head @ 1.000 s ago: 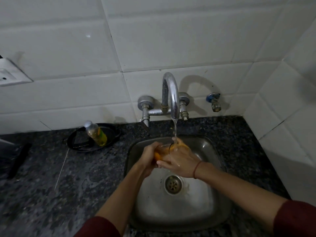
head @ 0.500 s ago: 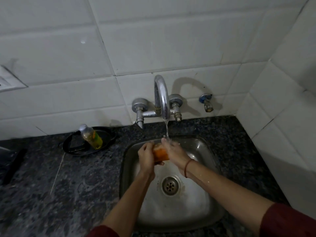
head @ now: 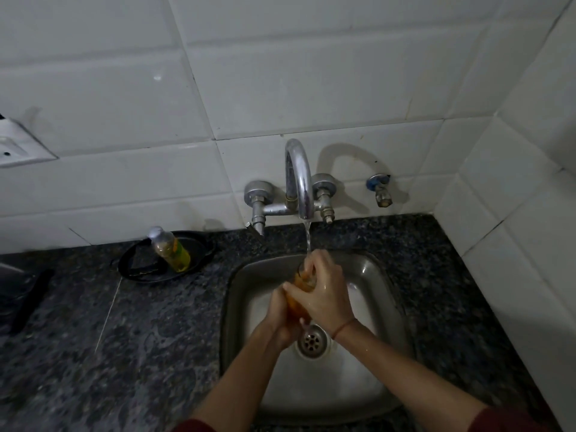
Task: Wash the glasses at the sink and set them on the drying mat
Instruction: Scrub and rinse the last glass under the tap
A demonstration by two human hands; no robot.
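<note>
While water [head: 308, 236] runs in a thin stream from the curved chrome faucet [head: 299, 179], the head view shows both hands meeting over the steel sink [head: 232, 275]. Between them is the glass [head: 295, 302], tinted orange, tilted with its rim up toward the stream and its base down near the drain [head: 311, 340]. It hangs above the basin, clear of the metal.

The left hand [head: 277, 319] wraps the lower part of the glass from the left, fingers curled round it. The right hand [head: 325, 294] covers the upper part from the right, fingers close together and bent over the rim where the water lands. A red thread [head: 343, 327] circles the right wrist.

On the dark speckled countertop [head: 124, 338], left of the sink, a small bottle [head: 170, 249] of yellow liquid lies tilted in a black dish [head: 199, 257]. A small tap [head: 381, 191] juts from the white tiled wall [head: 280, 73] right of the faucet, and a wall socket [head: 15, 148] sits at the far left.
</note>
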